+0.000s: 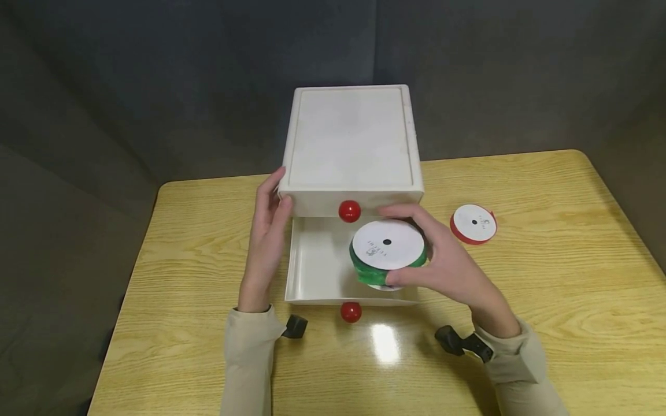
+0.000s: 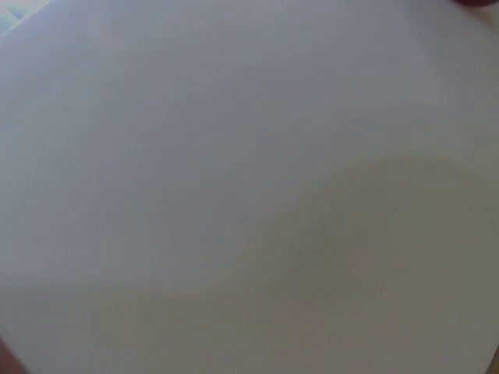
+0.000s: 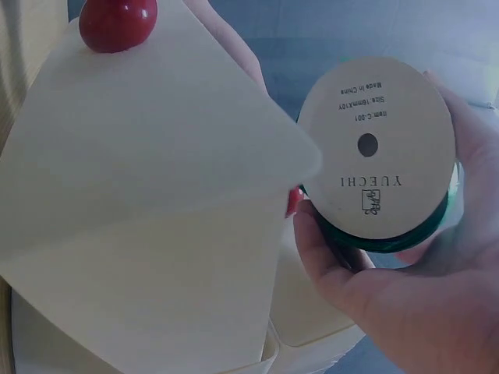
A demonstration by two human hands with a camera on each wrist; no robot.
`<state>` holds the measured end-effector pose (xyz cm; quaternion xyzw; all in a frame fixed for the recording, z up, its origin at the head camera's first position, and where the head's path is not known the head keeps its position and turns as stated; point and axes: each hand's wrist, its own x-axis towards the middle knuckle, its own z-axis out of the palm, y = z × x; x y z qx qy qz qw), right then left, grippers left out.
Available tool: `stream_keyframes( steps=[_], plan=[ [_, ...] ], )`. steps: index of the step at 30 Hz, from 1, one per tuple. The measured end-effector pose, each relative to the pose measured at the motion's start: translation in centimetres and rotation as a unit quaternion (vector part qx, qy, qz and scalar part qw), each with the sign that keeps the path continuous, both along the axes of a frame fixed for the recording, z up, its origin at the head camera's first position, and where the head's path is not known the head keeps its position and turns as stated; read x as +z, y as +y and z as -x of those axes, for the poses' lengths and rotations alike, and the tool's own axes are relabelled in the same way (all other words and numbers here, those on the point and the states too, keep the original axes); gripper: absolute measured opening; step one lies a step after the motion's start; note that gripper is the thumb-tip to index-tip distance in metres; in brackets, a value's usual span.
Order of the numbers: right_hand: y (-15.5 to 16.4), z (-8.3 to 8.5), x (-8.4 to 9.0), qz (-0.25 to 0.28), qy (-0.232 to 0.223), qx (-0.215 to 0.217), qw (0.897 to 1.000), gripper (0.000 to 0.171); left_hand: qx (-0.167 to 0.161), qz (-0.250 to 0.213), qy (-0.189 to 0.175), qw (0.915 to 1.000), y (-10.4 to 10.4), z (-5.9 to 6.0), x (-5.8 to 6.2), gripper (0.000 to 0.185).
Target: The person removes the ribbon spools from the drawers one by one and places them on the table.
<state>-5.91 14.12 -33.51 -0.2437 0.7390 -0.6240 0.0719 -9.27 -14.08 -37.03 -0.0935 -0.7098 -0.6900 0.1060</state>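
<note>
Nearest, two beige sleeves, each with a small black wrist-mounted camera, over a pale yellow wood-grain table (image 1: 546, 242).

Next, a white plastic pulled-out lower drawer (image 1: 317, 266) with a round red knob (image 1: 351, 312) on its front. It stands open toward the person.

Right hand (image 1: 447, 263): fingers and thumb curled round a green ribbon spool with white cardboard faces (image 1: 387, 251), gripping it by the rim. The spool is held flat, printed face up, over the right half of the open drawer; whether it touches the drawer floor cannot be told. The right wrist view shows the same spool (image 3: 378, 160), printed "YUECHI", clasped in the hand (image 3: 405, 288).

Left hand (image 1: 267, 237): fingers straight, resting flat against the left front corner of a white plastic drawer cabinet (image 1: 354, 138). The left wrist view shows only a blurred pale surface.

Upper drawer: closed, with a second round red knob (image 1: 350, 211) just above the spool.

Right of the cabinet, well apart from the hands: a red ribbon spool with a white cardboard face (image 1: 473, 224), lying flat on the table.

Farthest, a dark grey fabric backdrop (image 1: 156, 75).
</note>
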Motion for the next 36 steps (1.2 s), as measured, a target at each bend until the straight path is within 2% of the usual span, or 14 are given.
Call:
stream_keyframes(
  steps=[9, 17, 28, 32, 34, 36],
  plan=[
    [0.4, 0.0, 0.0, 0.048, 0.016, -0.017, 0.999, 0.061, 0.001, -0.001, 0.003, 1.0, 0.1, 0.0, 0.0, 0.05],
    [1.2, 0.0, 0.3, 0.113, 0.025, -0.019, 0.993, 0.058, 0.001, 0.002, 0.006, 1.0, 0.0, 0.0, -0.1, 0.049],
    [3.3, 0.5, 0.2, 0.162, 0.005, -0.035, 0.986, 0.052, -0.001, 0.004, 0.006, 1.0, 0.0, 0.1, -0.1, 0.05],
    [4.0, 0.8, 0.1, 0.223, 0.007, -0.009, 0.975, 0.057, -0.001, 0.005, 0.01, 0.9999, 0.0, 0.1, -0.1, 0.05],
    [4.1, 1.0, 0.0, 0.267, 0.009, 0.014, 0.963, 0.055, -0.001, 0.006, 0.011, 0.9999, 0.0, 0.1, -0.1, 0.05],
    [4.1, 1.3, -0.1, 0.316, 0.009, 0.044, 0.948, 0.055, -0.001, 0.007, 0.01, 0.9999, 0.0, 0.1, 0.0, 0.05]
  ],
)
